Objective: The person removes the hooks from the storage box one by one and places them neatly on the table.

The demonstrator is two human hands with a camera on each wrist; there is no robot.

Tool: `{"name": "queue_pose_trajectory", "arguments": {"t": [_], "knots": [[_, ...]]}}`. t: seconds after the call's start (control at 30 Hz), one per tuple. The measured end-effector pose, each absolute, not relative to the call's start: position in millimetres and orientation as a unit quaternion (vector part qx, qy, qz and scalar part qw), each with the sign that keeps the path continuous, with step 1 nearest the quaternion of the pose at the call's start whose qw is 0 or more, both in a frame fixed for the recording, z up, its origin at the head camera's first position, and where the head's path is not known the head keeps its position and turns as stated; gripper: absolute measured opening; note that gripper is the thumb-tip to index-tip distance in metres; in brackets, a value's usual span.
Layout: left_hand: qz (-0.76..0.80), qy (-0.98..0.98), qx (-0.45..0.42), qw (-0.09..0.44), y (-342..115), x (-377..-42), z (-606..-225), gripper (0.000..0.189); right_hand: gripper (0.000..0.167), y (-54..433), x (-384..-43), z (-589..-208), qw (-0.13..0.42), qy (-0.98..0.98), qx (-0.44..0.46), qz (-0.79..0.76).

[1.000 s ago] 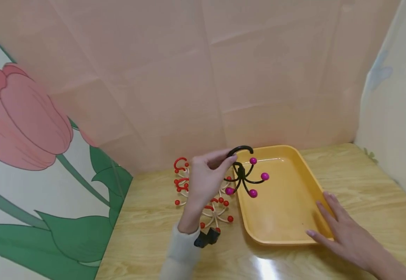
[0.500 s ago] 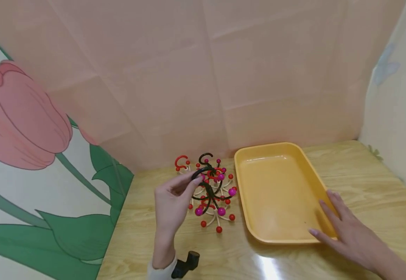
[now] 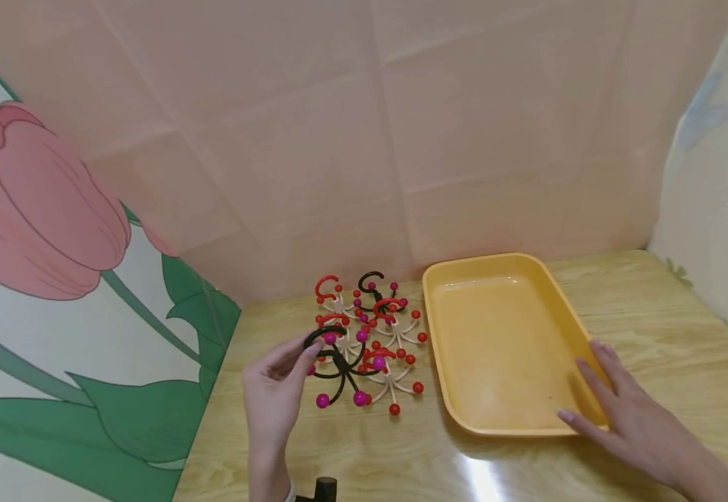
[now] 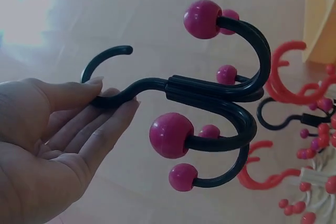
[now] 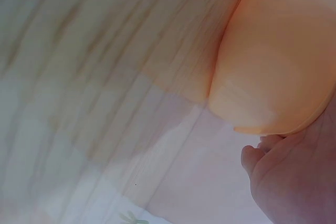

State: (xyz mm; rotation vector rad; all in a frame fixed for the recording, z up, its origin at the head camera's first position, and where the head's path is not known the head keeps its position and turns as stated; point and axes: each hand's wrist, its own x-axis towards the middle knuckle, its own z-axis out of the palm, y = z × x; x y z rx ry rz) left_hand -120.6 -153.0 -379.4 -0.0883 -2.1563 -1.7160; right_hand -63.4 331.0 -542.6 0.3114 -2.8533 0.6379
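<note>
My left hand (image 3: 273, 397) pinches the curved top of a black multi-arm hanger hook (image 3: 341, 362) tipped with magenta balls. In the left wrist view, thumb and fingers close on the hook's S-shaped neck (image 4: 147, 85), and its ball-ended arms point away from the palm. Behind and beside it on the table stand several white hanger hooks (image 3: 395, 333) with red tops and red balls, plus another black hanger hook (image 3: 378, 298). My right hand (image 3: 637, 422) rests with extended fingers on the near right rim of a yellow tray (image 3: 505, 355).
The wood-grain table (image 3: 483, 470) meets a pink cloth backdrop (image 3: 314, 174) behind the hooks. A tulip-patterned panel (image 3: 56, 209) bounds the left, and a pale panel (image 3: 722, 209) the right. The tray stands just right of the hook group.
My left hand has carried the black hanger hook from above the tray's left edge leftward and toward me, to the front left of the hook group. The right hand stays at the tray rim.
</note>
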Motion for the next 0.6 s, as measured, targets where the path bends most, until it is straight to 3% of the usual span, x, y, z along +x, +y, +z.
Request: {"name": "queue_pose_trajectory", "arguments": {"t": [0.37,0.6], "knots": [[-0.636,-0.752,0.018,0.174,-170,-118,-414,0.018,0.093,329,-65,-544,0.128,-0.964,0.117,0.201],[-0.665,-0.731,0.051,0.147,-183,-125,-436,0.019,0.093,330,-64,-541,0.102,-0.967,0.103,0.209]]}}
